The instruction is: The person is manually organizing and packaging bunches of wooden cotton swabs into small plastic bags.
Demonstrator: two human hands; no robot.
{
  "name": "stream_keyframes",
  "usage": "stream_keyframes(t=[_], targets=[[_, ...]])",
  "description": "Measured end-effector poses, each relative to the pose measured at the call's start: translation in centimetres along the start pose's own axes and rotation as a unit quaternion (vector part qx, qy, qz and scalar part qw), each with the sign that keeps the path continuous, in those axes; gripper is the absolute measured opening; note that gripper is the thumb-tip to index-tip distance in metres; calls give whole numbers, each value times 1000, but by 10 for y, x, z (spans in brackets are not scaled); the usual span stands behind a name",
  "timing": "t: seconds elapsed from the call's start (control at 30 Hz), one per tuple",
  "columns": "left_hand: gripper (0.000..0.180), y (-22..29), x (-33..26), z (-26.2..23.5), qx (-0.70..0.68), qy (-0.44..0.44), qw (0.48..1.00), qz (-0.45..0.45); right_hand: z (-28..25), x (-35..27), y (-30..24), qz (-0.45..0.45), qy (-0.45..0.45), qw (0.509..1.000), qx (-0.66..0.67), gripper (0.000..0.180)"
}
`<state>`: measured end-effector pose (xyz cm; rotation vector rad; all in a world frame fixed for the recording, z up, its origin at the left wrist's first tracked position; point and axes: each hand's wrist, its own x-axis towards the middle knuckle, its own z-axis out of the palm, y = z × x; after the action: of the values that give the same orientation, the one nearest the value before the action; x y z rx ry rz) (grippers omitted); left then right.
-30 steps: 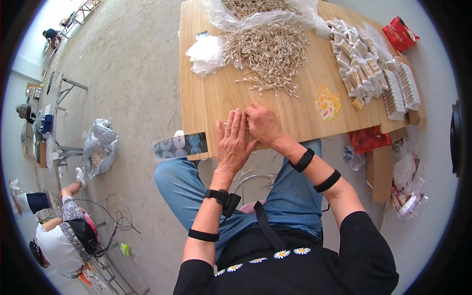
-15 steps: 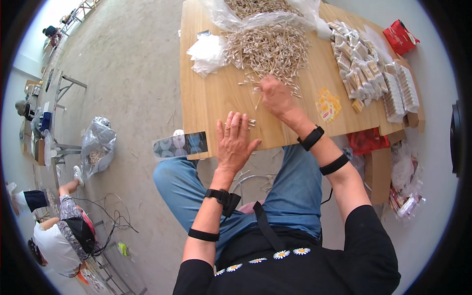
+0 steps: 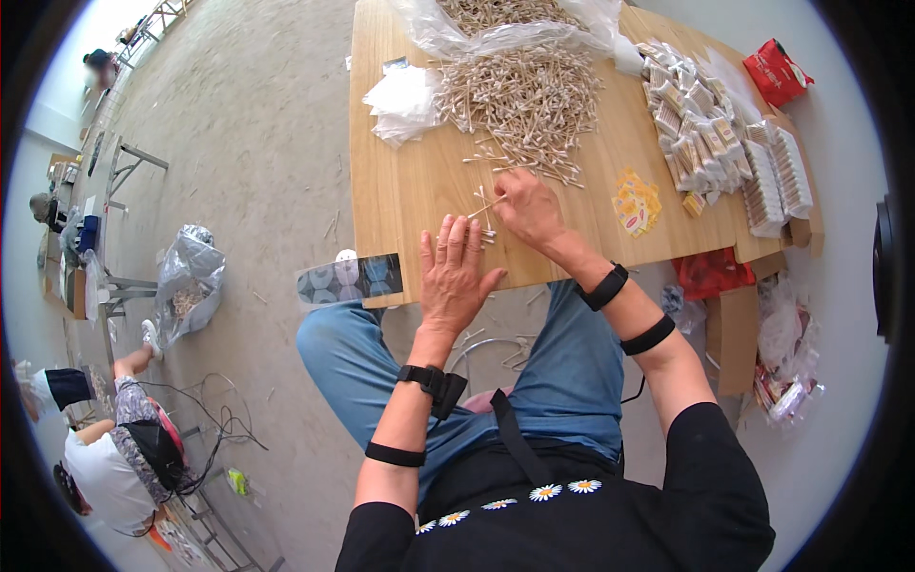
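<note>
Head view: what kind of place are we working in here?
Likely a small hand-packing workshop: a wooden table heaped with loose cotton swabs, rows of filled packets, and another person seated on the concrete floor.

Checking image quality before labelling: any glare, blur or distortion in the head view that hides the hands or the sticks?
Head view: strong fisheye, table edges bow, black rim vignette; light even, no glare; left hand, right hand and stick pile sharp; far corners soft.

Left hand [image 3: 456, 270] flat, right hand [image 3: 527, 205] pinching.
</note>
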<state>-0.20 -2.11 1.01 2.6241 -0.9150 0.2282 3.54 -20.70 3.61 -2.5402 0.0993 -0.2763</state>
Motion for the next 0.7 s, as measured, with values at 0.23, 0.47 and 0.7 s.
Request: stream_keyframes(t=[0.23,0.47,0.7], targets=[[84,1,0,0,4,0,1000,0,9,-7,9,-22,-7,999,-26,7],[83,0,-1,2,7,-4,1000,-2,3,-2,21,63,-27,997,39,6],[83,0,-1,0,8,-8,1000,-2,-4,-9,12,40,85,994,-64,16]])
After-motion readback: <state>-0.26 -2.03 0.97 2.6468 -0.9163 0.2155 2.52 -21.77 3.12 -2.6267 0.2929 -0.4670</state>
